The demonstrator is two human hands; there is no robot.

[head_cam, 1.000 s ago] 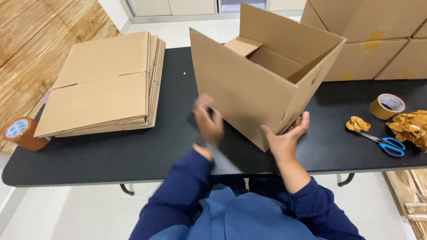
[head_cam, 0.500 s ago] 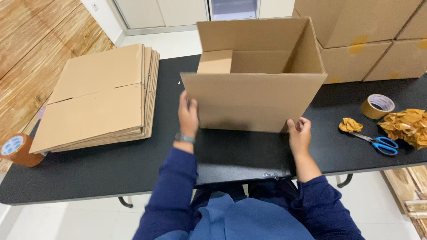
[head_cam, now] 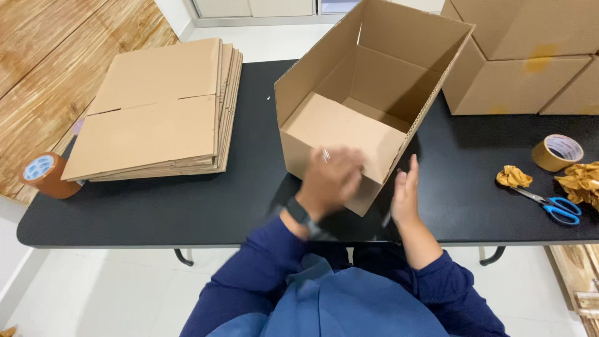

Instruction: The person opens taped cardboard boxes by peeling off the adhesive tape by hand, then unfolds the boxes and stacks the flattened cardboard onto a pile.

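One open cardboard box [head_cam: 368, 106] is sitting erected on the black surface [head_cam: 187, 206], bottom flaps folded but top untaped; the blurred left hand [head_cam: 331, 181] is pressing its near wall, the right hand [head_cam: 405, 193] is hovering flat, holding nothing.

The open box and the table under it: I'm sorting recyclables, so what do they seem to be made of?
The open box looks like brown corrugated cardboard, matte; fluting shows along its cut top edge. The table has a smooth black top with a faint sheen, probably laminate or painted board, though the view cannot settle which.
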